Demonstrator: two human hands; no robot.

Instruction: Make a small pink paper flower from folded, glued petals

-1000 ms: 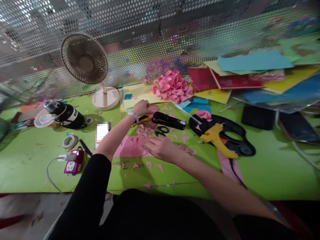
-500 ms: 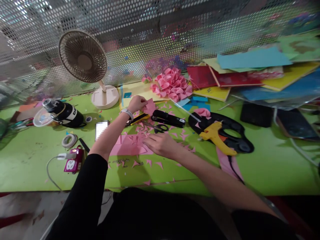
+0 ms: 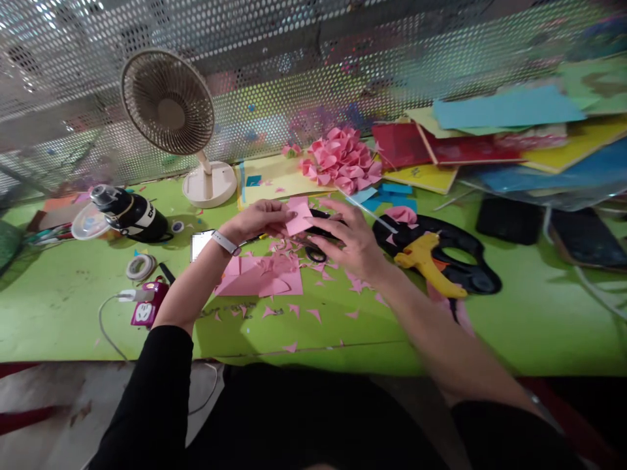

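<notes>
A small square of pink paper [image 3: 298, 217] is pinched at its left side between the thumb and fingers of my left hand [image 3: 259, 220]. My right hand [image 3: 360, 238] comes in from the right with its fingers apart, the tips close to the paper's right edge; I cannot tell whether they touch it. Below both hands lies a larger pink sheet [image 3: 245, 281] with pink offcuts on top. Scissors [image 3: 316, 253] and a black stapler [image 3: 323, 223] are partly hidden behind my right hand. A heap of folded pink paper petals [image 3: 340, 156] sits farther back.
A yellow glue gun [image 3: 426, 261] rests on a black stand [image 3: 475, 261] at right. Stacked coloured paper [image 3: 504, 111] and phones lie beyond. On the left are a fan [image 3: 208, 186], a black bottle [image 3: 132, 215], tape [image 3: 140, 267] and a purple power adapter [image 3: 149, 307].
My left hand has brought the pink square slightly nearer. My right hand has risen from the larger sheet to beside the square, its fingers spreading. The whole view has shifted a little.
</notes>
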